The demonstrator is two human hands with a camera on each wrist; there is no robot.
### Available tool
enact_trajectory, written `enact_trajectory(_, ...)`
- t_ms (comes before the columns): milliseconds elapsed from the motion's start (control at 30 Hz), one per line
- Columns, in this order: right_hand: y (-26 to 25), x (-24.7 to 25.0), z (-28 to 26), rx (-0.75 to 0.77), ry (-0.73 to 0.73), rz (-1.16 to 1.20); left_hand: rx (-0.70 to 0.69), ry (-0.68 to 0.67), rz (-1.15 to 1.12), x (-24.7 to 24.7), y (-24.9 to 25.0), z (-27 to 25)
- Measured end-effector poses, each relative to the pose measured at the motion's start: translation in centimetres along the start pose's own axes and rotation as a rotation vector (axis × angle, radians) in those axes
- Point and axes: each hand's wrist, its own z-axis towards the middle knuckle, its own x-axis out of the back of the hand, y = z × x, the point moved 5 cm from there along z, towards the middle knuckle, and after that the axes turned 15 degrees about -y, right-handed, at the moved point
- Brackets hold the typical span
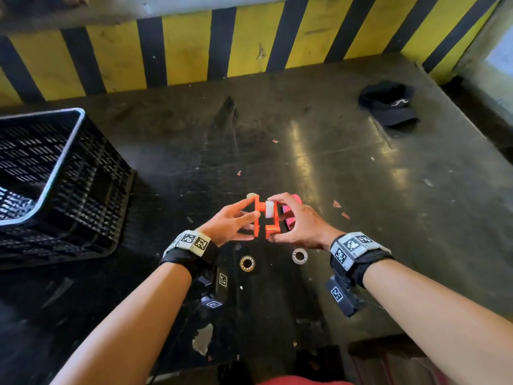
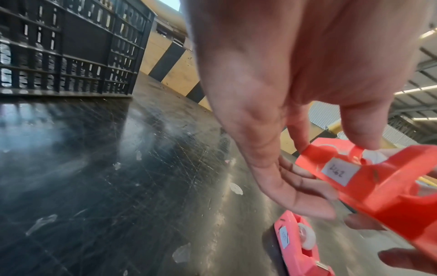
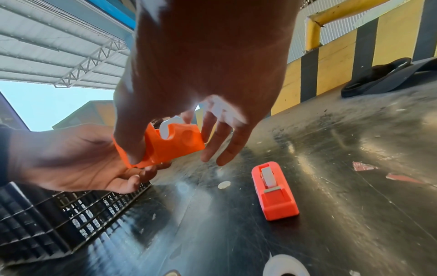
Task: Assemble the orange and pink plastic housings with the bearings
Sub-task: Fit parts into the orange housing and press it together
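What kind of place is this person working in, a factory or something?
Probably an industrial workshop or loading area. A yellow-and-black hazard-striped barrier runs behind the scuffed black worktable, a black plastic crate sits on it, and a corrugated metal roof on trusses shows overhead.

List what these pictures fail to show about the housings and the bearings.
- Orange housing: whether its white roller is fully seated; both hands' fingers cover it, head view.
- Pink housing: mostly hidden behind right hand, head view.
- Label: writing blurred, left wrist view.
- Loose rings: detail too small.
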Motion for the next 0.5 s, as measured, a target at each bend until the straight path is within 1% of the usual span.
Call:
enact_trajectory(200, -0.3, 0.8, 0.1, 0.012, 0.008, -0.054, 0.028, 0.012, 0.015, 0.0, 0.6, -0.2)
enact_trajectory(300, -0.4, 1.0, 0.1, 0.015, -0.007, -0.051, 0.032, 0.013, 0.029, -0.2, 0.9, -0.2)
enact_trajectory(500, -0.5, 1.3, 0.1, 0.014, 0.008, -0.021, 0.035, 0.024, 0.055, -0.7, 1.3, -0.5)
